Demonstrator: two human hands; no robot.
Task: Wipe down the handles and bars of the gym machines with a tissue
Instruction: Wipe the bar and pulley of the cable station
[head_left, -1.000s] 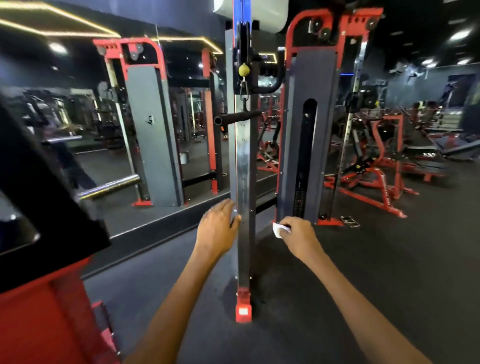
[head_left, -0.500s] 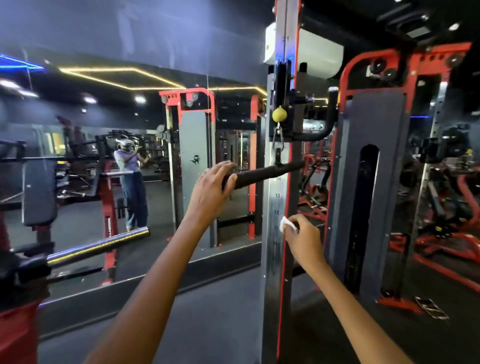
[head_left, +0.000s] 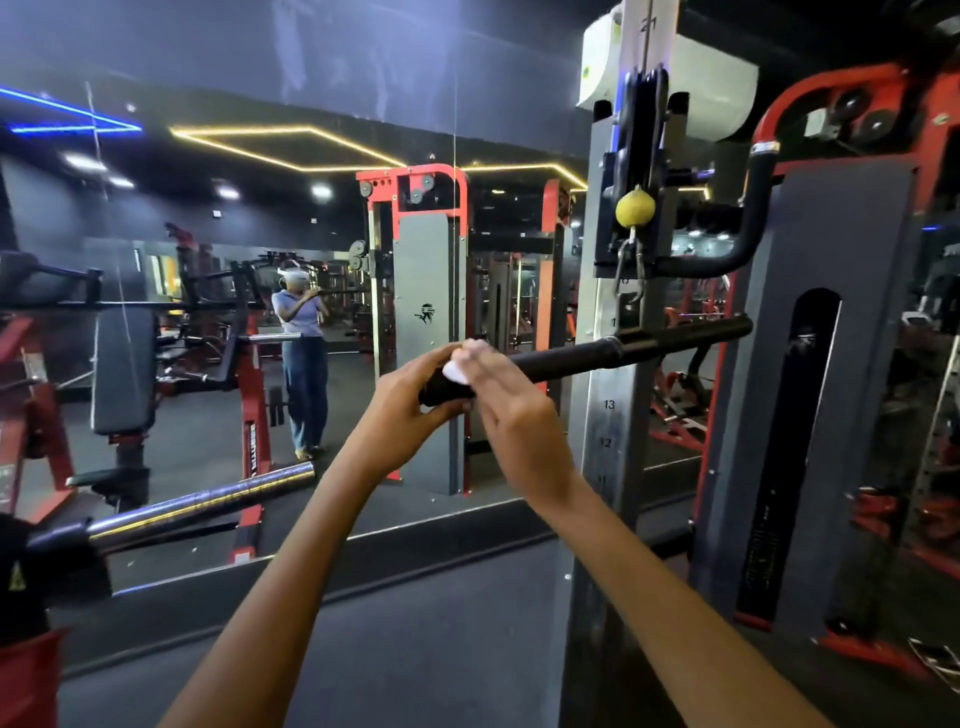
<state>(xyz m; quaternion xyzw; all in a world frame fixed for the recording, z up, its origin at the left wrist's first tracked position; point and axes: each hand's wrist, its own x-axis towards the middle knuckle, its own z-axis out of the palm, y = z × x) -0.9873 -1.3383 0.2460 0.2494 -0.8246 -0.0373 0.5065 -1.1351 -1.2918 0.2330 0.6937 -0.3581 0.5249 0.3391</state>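
Nearest, at the lower left, a chrome barbell sleeve (head_left: 208, 506) juts toward the right from a dark collar, above a red machine frame at the corner. Two bare forearms reach up and away from the bottom edge to meet at the middle of the view. The left hand (head_left: 402, 410) curls its fingers around the near, left end of a black straight cable bar (head_left: 623, 347), gripping it from below and behind. The right hand (head_left: 514, 410) is just beside it, touching it, and presses a small white tissue (head_left: 457, 370) against the top of the bar's end with its fingers bent over it; motion blur softens the fingertips. The bar runs up and to the right, hanging by a metal carabiner (head_left: 631, 278) beneath a yellow ball stopper (head_left: 635, 208) on the pulley carriage of a numbered steel upright (head_left: 605, 415). To the right stands the grey weight-stack shroud (head_left: 831, 364) in its red frame. Farther off, on the left, a wall mirror (head_left: 234, 338) shows benches, another red machine and the reflected person (head_left: 304, 364) wearing a white headset.
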